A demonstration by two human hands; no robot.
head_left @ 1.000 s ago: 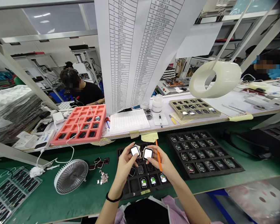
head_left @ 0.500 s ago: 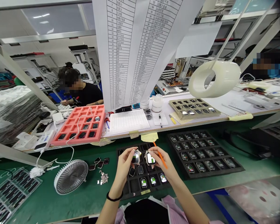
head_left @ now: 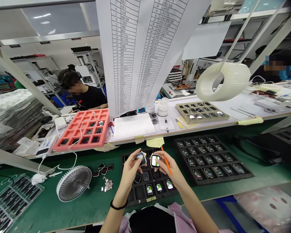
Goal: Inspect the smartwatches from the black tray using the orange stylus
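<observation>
The left hand [head_left: 129, 171] is closed on a small square watch [head_left: 141, 158], pinched at its edges between thumb and fingertips with the face tipped up. The right hand [head_left: 171, 170] grips a second watch [head_left: 155, 160] the same way, and an orange pen [head_left: 163, 151] is tucked between its fingers, slanting away from the palm. The two watches sit side by side, nearly touching, in the air between the hands and just above the far end of a black tray [head_left: 140, 193].

A second ago both faces glowed plain white. Half a second ago the watches were tilted over. Now the right one shows green on white, and the left one looks darker, though its face is too small to read. Judging by that, the displays have moved on to another screen while both watches stayed in hand.

Below the hands, the tray's near row holds three lit watches [head_left: 159, 187]. Well to the right of the right hand lies a fuller black tray [head_left: 223, 179]. Left of the left hand are loose dark pieces [head_left: 104, 168] and a small fan [head_left: 74, 183] on the green bench. Beyond the hands are a pink tray [head_left: 82, 144] and hanging printed lists [head_left: 140, 55].
</observation>
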